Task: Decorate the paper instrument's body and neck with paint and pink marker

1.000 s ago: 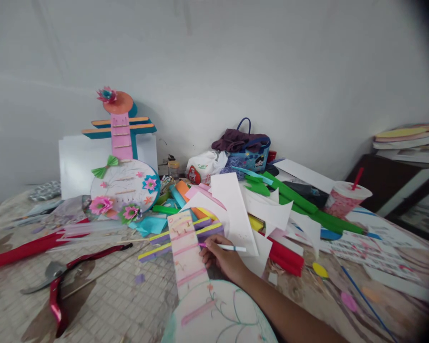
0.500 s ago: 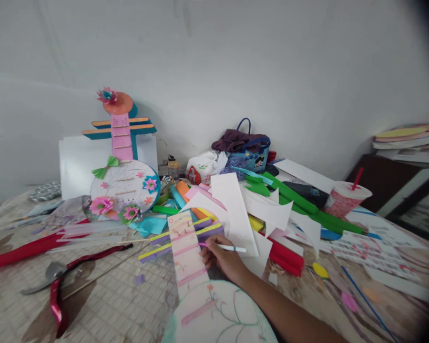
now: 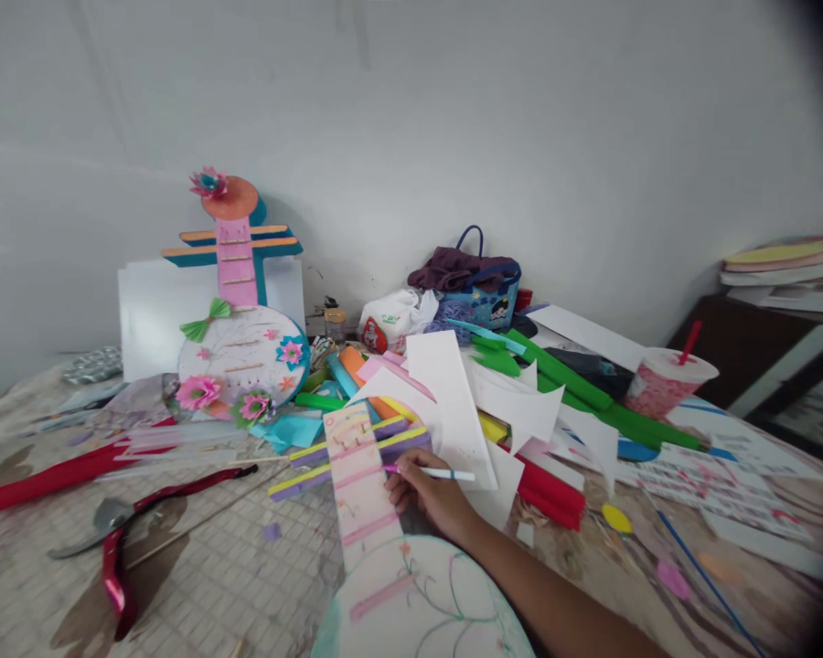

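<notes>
My right hand (image 3: pixel 431 495) is closed around a slim white marker (image 3: pixel 449 474) with a pink tip end pointing left. That end is beside the neck of a paper lute-shaped craft (image 3: pixel 358 484), and I cannot tell whether it touches. Pink bars and small drawn flowers mark the pale neck. Yellow-and-purple pegs (image 3: pixel 298 487) stick out from both sides. Green vines are drawn on the round body (image 3: pixel 445 594), which is cut off by the bottom edge. My left hand is out of view.
Red-handled pruning shears (image 3: pixel 118 576) lie at left. A decorated lute craft (image 3: pixel 237 352) stands against the wall. Paper sheets (image 3: pixel 449 402), a green roll (image 3: pixel 590 402) and a red roll (image 3: pixel 549 498) are heaped behind my hand. A cup with a straw (image 3: pixel 672 384) stands at right.
The whole view has shifted slightly, so things sit a little further right. My right hand keeps its grip on the marker at the same place by the neck.
</notes>
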Demonstrator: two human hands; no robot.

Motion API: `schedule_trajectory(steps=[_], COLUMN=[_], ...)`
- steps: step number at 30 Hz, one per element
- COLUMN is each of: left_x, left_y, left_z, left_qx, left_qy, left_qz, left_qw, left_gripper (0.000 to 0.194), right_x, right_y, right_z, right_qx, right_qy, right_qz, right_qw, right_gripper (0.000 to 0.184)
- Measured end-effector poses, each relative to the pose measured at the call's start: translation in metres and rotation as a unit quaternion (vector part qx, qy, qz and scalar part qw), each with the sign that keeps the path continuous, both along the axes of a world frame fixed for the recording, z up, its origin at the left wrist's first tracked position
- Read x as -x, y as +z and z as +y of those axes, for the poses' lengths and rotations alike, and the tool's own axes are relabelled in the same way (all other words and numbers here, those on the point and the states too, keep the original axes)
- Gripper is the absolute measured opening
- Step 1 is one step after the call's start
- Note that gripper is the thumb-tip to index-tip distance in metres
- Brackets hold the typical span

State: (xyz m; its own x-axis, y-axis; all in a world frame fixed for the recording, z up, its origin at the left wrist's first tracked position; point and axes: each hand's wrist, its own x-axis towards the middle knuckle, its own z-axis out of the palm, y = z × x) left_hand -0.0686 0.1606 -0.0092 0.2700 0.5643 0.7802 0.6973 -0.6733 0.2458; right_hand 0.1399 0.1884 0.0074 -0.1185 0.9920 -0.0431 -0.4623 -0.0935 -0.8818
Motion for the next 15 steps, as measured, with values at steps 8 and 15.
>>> schedule_trajectory(steps=[8, 15], left_x=[0.002, 0.005], left_y=[-0.003, -0.003], left_z=[-0.006, -0.013], left_qx=[0.016, 0.036], left_qy=[0.006, -0.004], left_qz=[0.018, 0.032], left_qw=[1.000, 0.999], left_gripper=[0.055, 0.060], right_x=[0.000, -0.004], right_y=[-0.001, 0.034], right_z=[0.001, 0.000], right_qx=[0.002, -0.079], right_qy=[0.000, 0.039], right_qz=[-0.006, -0.144], right_qw=[1.000, 0.986], right_gripper=[0.028, 0.024])
